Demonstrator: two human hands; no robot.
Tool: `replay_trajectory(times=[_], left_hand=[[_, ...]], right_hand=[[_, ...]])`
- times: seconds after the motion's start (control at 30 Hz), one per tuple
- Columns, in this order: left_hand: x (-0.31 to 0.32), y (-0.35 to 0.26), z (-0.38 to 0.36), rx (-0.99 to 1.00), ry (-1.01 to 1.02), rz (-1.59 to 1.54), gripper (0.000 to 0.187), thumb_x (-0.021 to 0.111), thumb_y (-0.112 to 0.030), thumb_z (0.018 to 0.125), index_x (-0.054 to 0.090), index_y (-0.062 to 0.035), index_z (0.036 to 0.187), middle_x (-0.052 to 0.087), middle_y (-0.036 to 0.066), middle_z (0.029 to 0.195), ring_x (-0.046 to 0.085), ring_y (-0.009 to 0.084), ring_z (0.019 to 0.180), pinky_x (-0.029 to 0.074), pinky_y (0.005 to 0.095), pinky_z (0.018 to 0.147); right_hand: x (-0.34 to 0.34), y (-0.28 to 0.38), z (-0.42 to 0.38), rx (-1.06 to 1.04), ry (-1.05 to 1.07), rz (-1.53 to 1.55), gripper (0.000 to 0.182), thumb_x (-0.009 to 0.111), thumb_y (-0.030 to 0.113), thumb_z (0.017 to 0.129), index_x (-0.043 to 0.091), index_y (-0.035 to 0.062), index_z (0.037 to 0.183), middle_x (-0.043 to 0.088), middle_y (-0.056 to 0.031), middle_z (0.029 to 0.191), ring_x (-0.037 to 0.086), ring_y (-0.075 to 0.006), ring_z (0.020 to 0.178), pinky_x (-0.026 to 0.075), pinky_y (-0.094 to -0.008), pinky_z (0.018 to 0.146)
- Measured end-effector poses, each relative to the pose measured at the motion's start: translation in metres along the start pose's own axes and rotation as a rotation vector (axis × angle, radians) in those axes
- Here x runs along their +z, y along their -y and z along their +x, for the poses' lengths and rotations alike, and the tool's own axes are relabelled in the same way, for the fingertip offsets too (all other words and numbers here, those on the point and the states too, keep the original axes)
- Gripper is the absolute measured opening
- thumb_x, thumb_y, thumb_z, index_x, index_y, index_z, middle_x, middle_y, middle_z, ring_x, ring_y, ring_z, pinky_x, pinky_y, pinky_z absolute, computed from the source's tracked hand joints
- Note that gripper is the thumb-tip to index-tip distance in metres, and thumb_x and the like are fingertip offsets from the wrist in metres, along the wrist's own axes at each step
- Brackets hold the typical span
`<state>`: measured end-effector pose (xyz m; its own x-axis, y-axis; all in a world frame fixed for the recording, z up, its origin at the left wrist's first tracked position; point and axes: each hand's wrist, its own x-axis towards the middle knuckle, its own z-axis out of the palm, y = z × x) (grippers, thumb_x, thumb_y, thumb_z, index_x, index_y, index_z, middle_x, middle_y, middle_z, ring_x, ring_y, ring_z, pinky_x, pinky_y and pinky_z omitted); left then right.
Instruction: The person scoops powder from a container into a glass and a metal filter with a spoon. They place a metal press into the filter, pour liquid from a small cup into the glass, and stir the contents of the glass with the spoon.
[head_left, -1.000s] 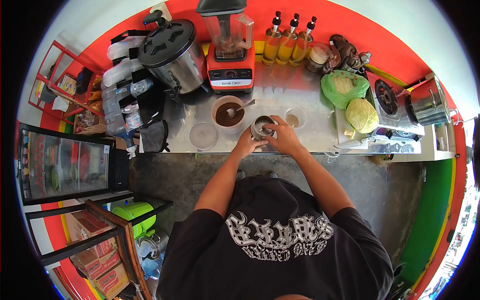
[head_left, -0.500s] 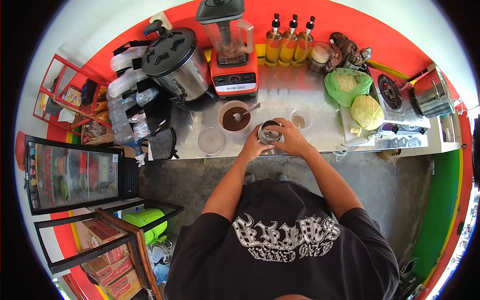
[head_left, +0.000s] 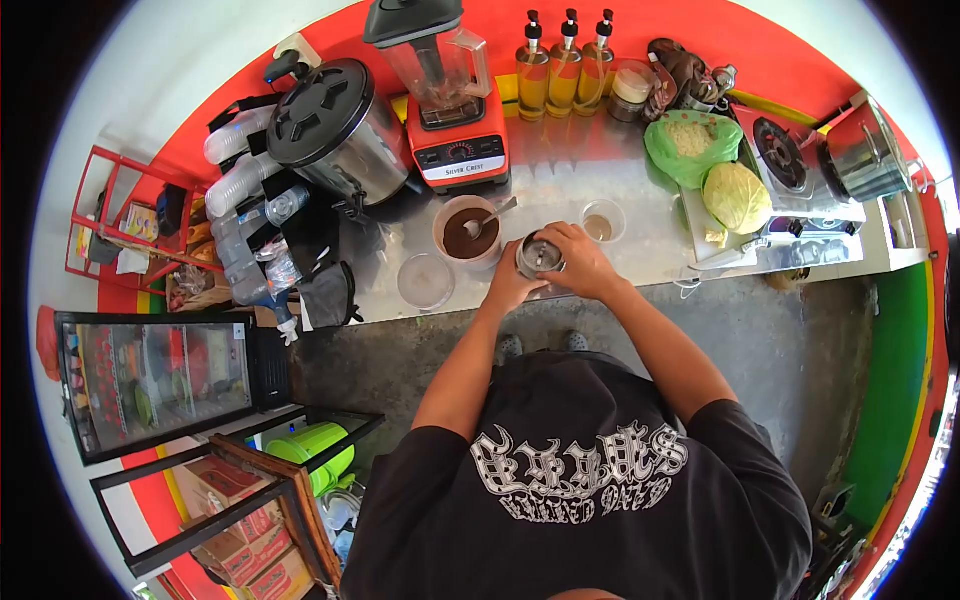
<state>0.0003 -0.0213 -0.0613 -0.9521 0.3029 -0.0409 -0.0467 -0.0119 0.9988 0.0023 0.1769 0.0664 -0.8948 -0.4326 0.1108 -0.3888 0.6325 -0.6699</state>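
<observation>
My left hand point(head_left: 508, 286) is closed around the near left side of a small round metal cup point(head_left: 541, 258), just above the front edge of the counter. The fingers of my right hand point(head_left: 586, 262) wrap the cup's right side and rim. From above I see into its shiny round top, though its contents are too small to make out. Left of the cup stands a tub of dark brown powder point(head_left: 465, 236) with a spoon point(head_left: 484, 222) in it. A clear plastic cup point(head_left: 602, 222) with a little pale stuff at the bottom stands beyond my right hand.
A round translucent lid point(head_left: 426, 281) lies near the counter's front edge. Behind stand a red blender point(head_left: 458, 145), a large steel pot with black lid point(head_left: 345, 130) and several pump bottles point(head_left: 563, 75). To the right are a cabbage point(head_left: 737, 198), a knife point(head_left: 725, 258) and a stove point(head_left: 800, 190).
My head view has shifted and tilted slightly. The fingers of my right hand have drawn back a little from over the metal cup's top; both hands still hold it.
</observation>
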Motion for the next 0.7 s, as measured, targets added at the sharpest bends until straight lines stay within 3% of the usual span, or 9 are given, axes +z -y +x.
replay_trajectory(times=[0.17,0.23,0.3,0.47,0.7], left_hand=[[0.002,0.009,0.002,0.001,0.002,-0.072,0.089,0.092,0.006,0.070,0.051,-0.0058,0.148,0.062,0.008,0.143,0.060,0.0209,0.133,0.050,0.0381,0.112],[-0.001,0.003,0.000,-0.169,0.055,-0.245,0.086,0.090,0.008,0.072,0.053,-0.0053,0.149,0.063,0.008,0.143,0.061,0.0200,0.132,0.051,0.0377,0.112],[-0.003,0.001,0.002,-0.154,0.071,-0.224,0.085,0.088,0.008,0.072,0.054,-0.0051,0.149,0.063,0.007,0.143,0.061,0.0200,0.132,0.051,0.0377,0.111],[-0.003,-0.003,-0.002,-0.147,0.047,-0.153,0.083,0.086,0.010,0.074,0.054,-0.0055,0.149,0.063,0.006,0.143,0.062,0.0205,0.131,0.053,0.0381,0.111],[0.000,-0.006,-0.005,-0.174,0.041,-0.249,0.082,0.084,0.008,0.079,0.052,-0.0069,0.152,0.063,0.006,0.144,0.064,0.0200,0.128,0.062,0.0368,0.099]], right_hand=[[0.004,-0.001,-0.004,0.011,-0.036,-0.058,0.060,0.089,0.019,0.075,0.066,0.0077,0.130,0.063,-0.0139,0.138,0.060,-0.0384,0.123,0.051,-0.0472,0.107],[0.006,-0.002,-0.005,0.026,-0.041,-0.048,0.058,0.089,0.019,0.075,0.068,0.0073,0.127,0.063,-0.0140,0.138,0.061,-0.0381,0.122,0.051,-0.0472,0.107],[0.009,-0.003,-0.005,0.028,-0.010,-0.081,0.048,0.087,0.023,0.078,0.072,0.0091,0.121,0.062,-0.0106,0.140,0.061,-0.0344,0.122,0.053,-0.0460,0.104],[0.010,0.003,-0.006,0.018,-0.067,-0.096,0.046,0.087,0.025,0.079,0.074,0.0081,0.120,0.063,-0.0124,0.139,0.062,-0.0355,0.122,0.054,-0.0465,0.104],[0.012,0.003,-0.006,0.013,-0.091,-0.118,0.041,0.088,0.026,0.079,0.079,0.0064,0.113,0.064,-0.0145,0.138,0.064,-0.0360,0.120,0.055,-0.0467,0.102]])
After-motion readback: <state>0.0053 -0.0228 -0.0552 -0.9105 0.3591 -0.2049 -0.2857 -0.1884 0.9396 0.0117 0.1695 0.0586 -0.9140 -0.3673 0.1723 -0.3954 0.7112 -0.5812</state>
